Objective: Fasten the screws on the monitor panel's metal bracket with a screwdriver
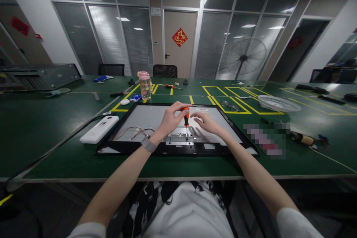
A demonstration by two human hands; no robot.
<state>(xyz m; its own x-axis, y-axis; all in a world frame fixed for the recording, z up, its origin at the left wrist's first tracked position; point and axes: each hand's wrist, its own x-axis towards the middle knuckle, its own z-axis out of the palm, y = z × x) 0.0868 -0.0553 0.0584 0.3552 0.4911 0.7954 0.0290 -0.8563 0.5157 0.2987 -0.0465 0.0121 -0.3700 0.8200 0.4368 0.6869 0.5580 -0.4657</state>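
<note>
My left hand [173,117] has its fingers round the top of an orange and black screwdriver [186,117]. The screwdriver stands upright, its tip on a metal bracket [178,139] at the lower middle of a large flat panel with a black frame [167,150]. Just right of the handle, my right hand [205,122] hovers over the panel with its fingers apart and curved, holding nothing. Thin wires [134,130] lie on the panel's left part.
A white power bank [99,130] lies left of the panel, and a pink-lidded bottle [144,86] stands behind it. Glasses [230,106], a white basket [279,104] and a wire spool [302,138] are to the right on the green table [195,167].
</note>
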